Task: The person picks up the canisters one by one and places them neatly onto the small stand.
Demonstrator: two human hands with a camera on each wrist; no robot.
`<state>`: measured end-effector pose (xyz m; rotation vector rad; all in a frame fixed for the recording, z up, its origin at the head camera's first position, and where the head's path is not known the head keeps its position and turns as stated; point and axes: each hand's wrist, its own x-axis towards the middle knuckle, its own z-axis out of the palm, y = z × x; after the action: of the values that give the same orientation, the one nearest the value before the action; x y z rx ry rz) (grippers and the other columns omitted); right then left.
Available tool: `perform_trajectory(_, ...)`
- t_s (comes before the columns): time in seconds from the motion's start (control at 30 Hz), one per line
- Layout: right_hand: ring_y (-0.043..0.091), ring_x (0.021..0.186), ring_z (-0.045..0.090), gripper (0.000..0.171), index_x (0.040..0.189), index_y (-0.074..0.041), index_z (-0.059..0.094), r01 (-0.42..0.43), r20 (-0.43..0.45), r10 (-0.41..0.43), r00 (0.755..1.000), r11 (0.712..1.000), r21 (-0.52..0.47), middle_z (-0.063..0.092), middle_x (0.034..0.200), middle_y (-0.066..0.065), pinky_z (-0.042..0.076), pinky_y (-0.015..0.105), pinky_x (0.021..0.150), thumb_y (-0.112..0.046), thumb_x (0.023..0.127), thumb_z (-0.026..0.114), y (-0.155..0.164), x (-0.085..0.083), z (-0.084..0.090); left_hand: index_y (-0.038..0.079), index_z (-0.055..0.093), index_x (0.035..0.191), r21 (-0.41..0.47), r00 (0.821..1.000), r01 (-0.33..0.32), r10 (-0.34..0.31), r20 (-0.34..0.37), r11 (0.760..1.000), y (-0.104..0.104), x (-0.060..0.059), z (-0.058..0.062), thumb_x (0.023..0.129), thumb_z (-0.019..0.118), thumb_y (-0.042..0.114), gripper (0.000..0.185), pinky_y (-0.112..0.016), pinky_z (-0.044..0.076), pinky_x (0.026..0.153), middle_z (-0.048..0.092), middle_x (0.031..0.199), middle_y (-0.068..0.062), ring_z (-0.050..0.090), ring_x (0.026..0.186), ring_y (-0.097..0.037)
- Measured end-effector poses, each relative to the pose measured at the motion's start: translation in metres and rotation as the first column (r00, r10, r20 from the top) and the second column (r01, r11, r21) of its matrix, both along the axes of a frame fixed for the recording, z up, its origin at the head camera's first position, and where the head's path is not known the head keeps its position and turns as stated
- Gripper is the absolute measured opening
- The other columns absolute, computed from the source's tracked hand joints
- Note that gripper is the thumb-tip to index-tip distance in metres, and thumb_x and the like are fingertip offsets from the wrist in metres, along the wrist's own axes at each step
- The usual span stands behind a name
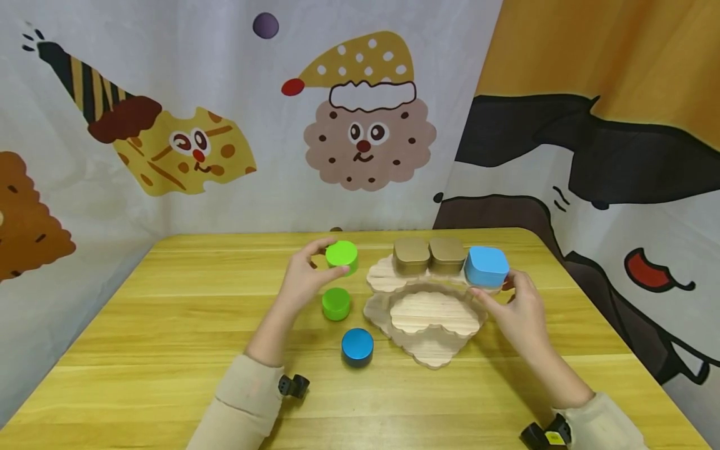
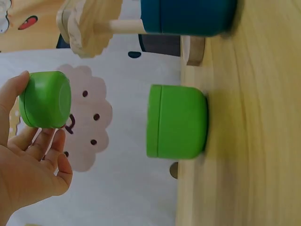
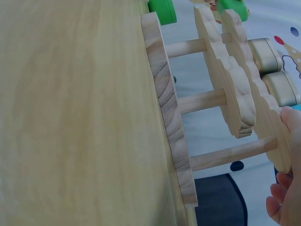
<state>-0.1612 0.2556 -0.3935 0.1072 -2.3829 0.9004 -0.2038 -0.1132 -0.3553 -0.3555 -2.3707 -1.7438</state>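
One green container [image 1: 341, 256] is raised above the counter [image 1: 169, 344], pinched by the left hand [image 1: 302, 278]. The right hand [image 1: 522, 309] grips the wooden stand [image 1: 430, 312] by the end of its top tier [image 1: 384, 276], where a light-blue container [image 1: 486, 267] sits beside two gold containers [image 1: 411, 256]. Another green container [image 1: 335, 304] and a dark-blue container [image 1: 357, 347] rest left of the wooden stand.

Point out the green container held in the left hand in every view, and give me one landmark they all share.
Head: the green container is just left of center, in the left hand's fingers.
Left wrist: the green container is near the left edge, above mid-height.
Right wrist: the green container is at the top edge, right of center.
Shared landmark: the wooden stand, which shows upper left in left wrist.
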Motion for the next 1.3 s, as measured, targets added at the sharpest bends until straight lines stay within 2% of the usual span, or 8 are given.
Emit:
perform_trajectory(0.33,0.021,0.08,0.044,0.054,0.11,0.008,0.055,0.001,0.007,-0.001,1.0,1.0,-0.002,0.053,0.093,0.015,0.033,0.024,0.057,-0.019,0.074,0.084,0.0,0.0,0.0,0.014,0.061,0.127,0.015,0.999,0.035,-0.035,-0.017,0.999,0.016,0.008,0.01,0.076,0.082,0.023,0.056,-0.039,0.035,0.082,0.059,0.115,0.001,0.047,0.105,-0.017)
perform_trajectory(0.63,0.022,0.078,0.044,0.053,0.109,0.008,0.055,-0.002,0.002,0.002,1.0,1.0,0.006,0.053,0.092,0.015,0.033,0.023,0.057,-0.019,0.074,0.084,0.0,0.0,0.0,0.015,0.063,0.125,0.043,0.996,0.077,-0.075,-0.051,0.996,0.032,0.008,0.014,0.076,0.082,0.022,0.054,-0.039,0.034,0.079,0.061,0.111,0.003,0.049,0.102,-0.015)
perform_trajectory(0.83,0.023,0.078,0.044,0.054,0.11,0.008,0.054,0.002,0.002,-0.002,1.0,1.0,0.001,0.052,0.093,0.015,0.033,0.023,0.057,-0.019,0.074,0.084,0.0,0.0,-0.001,0.014,0.063,0.125,0.044,0.995,0.09,-0.088,-0.042,0.995,0.044,0.007,0.018,0.076,0.083,0.022,0.054,-0.038,0.036,0.08,0.061,0.11,0.003,0.05,0.102,-0.015)
perform_trajectory(1.1,0.026,0.08,0.046,0.055,0.111,0.008,0.054,0.002,0.001,-0.002,1.0,1.0,-0.004,0.053,0.093,0.016,0.033,0.023,0.057,-0.018,0.074,0.084,0.0,-0.001,-0.001,0.014,0.062,0.127,0.007,0.995,0.098,-0.098,0.005,0.995,0.055,0.008,0.015,0.074,0.084,0.021,0.057,-0.038,0.037,0.082,0.06,0.111,0.003,0.049,0.103,-0.015)
perform_trajectory(1.3,0.025,0.081,0.046,0.055,0.112,0.007,0.054,-0.001,0.001,0.001,1.0,1.0,-0.002,0.053,0.094,0.015,0.034,0.022,0.059,-0.021,0.075,0.084,0.0,0.0,-0.001,0.016,0.062,0.127,-0.004,0.993,0.111,-0.111,0.029,0.994,0.057,0.007,0.009,0.074,0.084,0.023,0.058,-0.037,0.04,0.078,0.059,0.114,0.004,0.048,0.104,-0.016)
